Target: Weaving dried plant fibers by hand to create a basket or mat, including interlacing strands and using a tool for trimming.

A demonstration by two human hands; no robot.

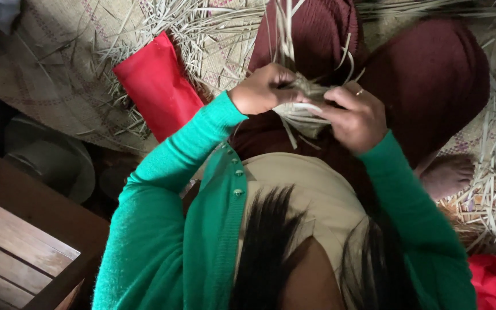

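Both hands meet over her lap: the left hand (262,89) and right hand (356,117) have fingers closed around a small bundle of pale dried straw strips (304,103). Keeping them pinched tight would likely stop the weave loosening.

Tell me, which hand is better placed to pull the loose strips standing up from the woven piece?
Probably the left hand: its fingers sit at the top of the woven piece, beside the upright strips. The right hand cups it lower.

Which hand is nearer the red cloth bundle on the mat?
Left. The left hand is just right of the red cloth bundle; the right hand lies farther right, beyond the straw weave.
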